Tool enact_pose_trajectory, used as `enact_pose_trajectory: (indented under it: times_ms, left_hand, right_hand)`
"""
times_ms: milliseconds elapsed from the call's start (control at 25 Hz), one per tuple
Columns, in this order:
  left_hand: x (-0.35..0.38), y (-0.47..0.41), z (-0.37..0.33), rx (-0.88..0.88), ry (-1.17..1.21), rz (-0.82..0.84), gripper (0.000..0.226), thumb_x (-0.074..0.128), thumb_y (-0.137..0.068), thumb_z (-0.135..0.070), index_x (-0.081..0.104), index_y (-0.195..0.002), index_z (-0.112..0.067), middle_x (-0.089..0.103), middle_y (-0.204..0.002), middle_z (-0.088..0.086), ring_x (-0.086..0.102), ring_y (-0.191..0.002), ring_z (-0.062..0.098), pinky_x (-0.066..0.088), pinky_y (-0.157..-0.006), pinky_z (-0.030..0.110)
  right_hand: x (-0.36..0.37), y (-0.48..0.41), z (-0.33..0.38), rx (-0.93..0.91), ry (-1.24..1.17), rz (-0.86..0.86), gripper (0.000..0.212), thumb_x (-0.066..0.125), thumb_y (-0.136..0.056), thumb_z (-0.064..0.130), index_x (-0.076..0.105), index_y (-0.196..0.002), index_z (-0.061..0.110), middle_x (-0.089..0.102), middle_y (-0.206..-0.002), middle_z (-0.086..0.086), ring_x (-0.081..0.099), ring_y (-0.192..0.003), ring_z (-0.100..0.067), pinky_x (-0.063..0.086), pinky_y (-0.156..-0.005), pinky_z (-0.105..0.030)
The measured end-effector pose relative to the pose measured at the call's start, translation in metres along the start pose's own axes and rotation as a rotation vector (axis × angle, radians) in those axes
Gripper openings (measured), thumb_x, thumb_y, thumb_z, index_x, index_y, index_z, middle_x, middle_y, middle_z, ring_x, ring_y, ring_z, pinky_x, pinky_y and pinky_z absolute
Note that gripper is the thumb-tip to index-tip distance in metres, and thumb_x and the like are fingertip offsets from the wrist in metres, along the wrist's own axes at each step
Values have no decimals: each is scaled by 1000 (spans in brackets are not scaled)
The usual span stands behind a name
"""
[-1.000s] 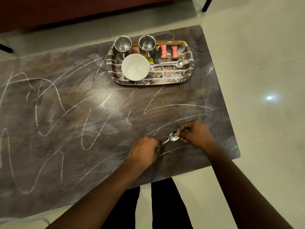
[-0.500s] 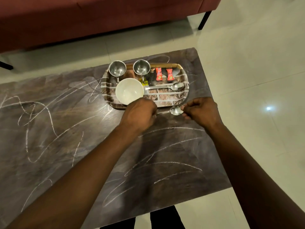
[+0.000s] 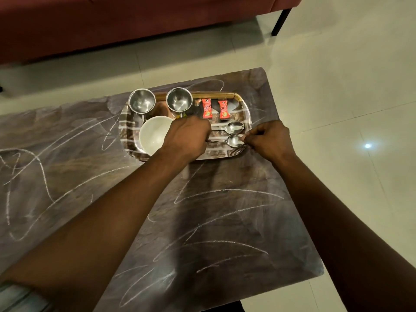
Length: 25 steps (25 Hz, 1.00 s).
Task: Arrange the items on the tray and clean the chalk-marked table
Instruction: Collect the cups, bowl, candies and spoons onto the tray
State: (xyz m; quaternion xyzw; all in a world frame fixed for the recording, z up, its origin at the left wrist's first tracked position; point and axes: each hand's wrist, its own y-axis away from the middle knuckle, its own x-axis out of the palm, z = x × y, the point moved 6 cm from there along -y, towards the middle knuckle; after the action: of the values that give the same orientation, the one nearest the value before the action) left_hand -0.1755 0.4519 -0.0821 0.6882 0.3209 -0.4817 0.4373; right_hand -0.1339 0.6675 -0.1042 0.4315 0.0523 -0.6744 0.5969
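White chalk lines [image 3: 42, 174] all over the dark table [image 3: 225, 221]. Far back on it, a tray [image 3: 213, 95]. In the tray, from the left: a shiny cup [image 3: 141, 102], a white bowl [image 3: 153, 136], a second shiny cup [image 3: 179, 100], two red packets [image 3: 206, 108], then a far spoon [image 3: 235, 126] and a near spoon [image 3: 235, 140], side by side. Left hand [image 3: 186, 137] curled round the near spoon's handle. Right hand [image 3: 270, 138] pinching its round end, by the tray's right edge. Flat on the tray or just above it: hard to tell.
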Motion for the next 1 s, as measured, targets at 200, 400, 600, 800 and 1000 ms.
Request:
enact_pose_trajectory:
  times_ms: [200, 400, 600, 800, 1000]
  left_hand:
    - [4, -5, 4, 15, -13, 9, 20, 74, -88, -21, 81, -107, -21, 80, -105, 9, 74, -98, 32, 54, -81, 35]
    - [4, -5, 3, 39, -72, 24, 19, 72, -89, -20, 81, -105, -20, 80, -102, 10, 74, -96, 33, 54, -78, 37]
    - [6, -6, 1, 58, -115, 41, 22, 72, -89, -19, 81, -109, -22, 79, -104, 10, 73, -98, 33, 54, -79, 38]
    - [2, -2, 1, 87, -90, 49, 22, 72, -89, -22, 80, -109, -19, 78, -103, 11, 72, -97, 32, 52, -77, 37]
    - [-44, 30, 53, -50, 459, -317, 14, 74, -87, -33, 85, -94, -27, 81, -92, -16, 72, -87, 5, 55, -79, 26]
  right_hand:
    - [9, -11, 3, -46, 66, 11, 16, 87, -84, 23, 78, -71, 29, 70, -68, 17, 67, -66, 1, 48, -57, -15]
    - [13, -10, 11, -136, 165, 8, 3, 83, -85, 10, 83, -85, 13, 72, -76, 5, 60, -63, 4, 39, -51, -9]
    - [13, -8, 13, -161, 183, -19, 6, 85, -82, 8, 83, -86, 13, 71, -78, 6, 60, -66, 3, 42, -57, -14]
    - [13, -7, 12, -149, 161, 1, 9, 87, -79, 11, 82, -84, 17, 71, -77, 9, 64, -69, 2, 52, -62, -18]
    - [-12, -16, 8, -137, 92, -130, 9, 82, -82, 29, 80, -75, 24, 69, -68, 18, 64, -61, 7, 42, -56, -12]
